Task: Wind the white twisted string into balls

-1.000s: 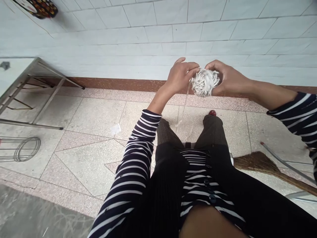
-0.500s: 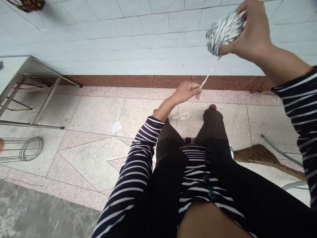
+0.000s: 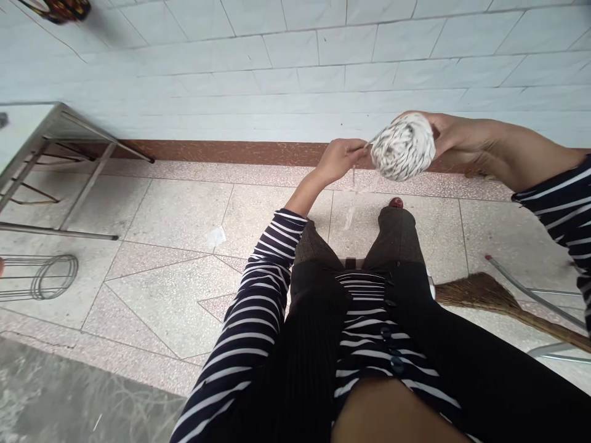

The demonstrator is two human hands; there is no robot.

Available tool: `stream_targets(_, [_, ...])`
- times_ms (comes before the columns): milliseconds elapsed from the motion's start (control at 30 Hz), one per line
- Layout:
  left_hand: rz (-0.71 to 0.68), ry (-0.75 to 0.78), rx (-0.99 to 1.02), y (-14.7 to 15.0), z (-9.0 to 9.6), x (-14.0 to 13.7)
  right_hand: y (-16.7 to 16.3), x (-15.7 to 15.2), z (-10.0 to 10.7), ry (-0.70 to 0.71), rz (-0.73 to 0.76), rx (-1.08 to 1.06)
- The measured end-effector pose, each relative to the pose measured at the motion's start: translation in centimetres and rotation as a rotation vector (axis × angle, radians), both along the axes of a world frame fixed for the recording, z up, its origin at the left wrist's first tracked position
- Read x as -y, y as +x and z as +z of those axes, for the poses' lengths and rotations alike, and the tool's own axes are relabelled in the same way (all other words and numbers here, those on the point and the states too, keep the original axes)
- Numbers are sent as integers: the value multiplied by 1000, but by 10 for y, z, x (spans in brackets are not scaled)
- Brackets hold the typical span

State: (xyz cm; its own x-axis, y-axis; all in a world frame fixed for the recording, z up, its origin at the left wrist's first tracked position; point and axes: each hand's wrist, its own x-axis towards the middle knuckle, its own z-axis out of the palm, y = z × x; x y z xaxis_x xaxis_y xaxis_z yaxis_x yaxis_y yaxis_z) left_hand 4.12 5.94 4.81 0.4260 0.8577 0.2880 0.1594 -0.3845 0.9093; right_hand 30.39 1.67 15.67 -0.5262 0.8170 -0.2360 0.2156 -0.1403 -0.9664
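Note:
A ball of white yarn flecked with dark strands [image 3: 402, 149] is in my right hand [image 3: 455, 136], whose fingers curl round its far side and right edge. Just left of it, my left hand [image 3: 342, 159] is closed in a pinch on the yarn's strand, close against the ball. A thin loose end [image 3: 351, 212] hangs below my left hand and looks blurred against the floor. The fingertips of my right hand are partly hidden behind the ball.
A white tiled wall [image 3: 295, 49] rises in front of me. At the left are a metal-legged table [image 3: 87, 184] and a wire frame [image 3: 55, 277]. A straw broom [image 3: 480, 292] lies on the right by metal tubing [image 3: 517, 277]. A white scrap [image 3: 215, 237] is on the floor.
My right hand has come down with the yarn ball, from high on the right to beside my left hand. The stretched strand between them is now short. My left hand moved slightly left.

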Motion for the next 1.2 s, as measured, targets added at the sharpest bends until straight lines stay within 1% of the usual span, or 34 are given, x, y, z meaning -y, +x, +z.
stream_targets(100, [-116, -134, 22, 3, -7, 4, -3, 3, 2, -46, -81, -158])
stream_targets(233, [-182, -268, 111, 4, -17, 17, -7, 0, 3, -23, -109, -301])
stream_targets(400, [-221, -481, 205, 2, -37, 39, -11, -2, 9, 24, -176, -350])
stream_targets(500, [-209, -595, 255, 0, -50, 50, -12, -1, 16, 58, -253, -352])
stream_targets(600, [-161, -623, 241, -7, -64, 57, -9, -2, 22, 81, -343, -341])
stream_targets(667, [-118, -615, 208, -14, -76, 60, -5, -1, 29, 96, -370, -340])
stream_targets(733, [-72, -602, 152, -23, -91, 63, -1, 0, 40, 143, -372, -373])
stream_targets(833, [-4, -595, 7, -31, -114, 67, -1, 6, 61, 261, -344, -405])
stream_targets(933, [42, -594, -109, -28, -130, 64, -7, 13, 75, 307, -353, -373])
stream_targets(1000, [71, -579, -128, -21, -129, 53, -15, 16, 77, 290, -367, -365])
stream_targets(1033, [79, -558, -114, -17, -124, 45, -19, 16, 76, 272, -361, -364])
stream_targets(1067, [73, -526, -92, -13, -114, 36, -23, 16, 74, 249, -352, -365])
stream_targets(1133, [15, -402, 9, -6, -85, 16, -31, 13, 71, 202, -333, -363])
stream_targets(1200, [-48, -243, 118, 0, -45, -4, -39, 8, 70, 183, -309, -338])
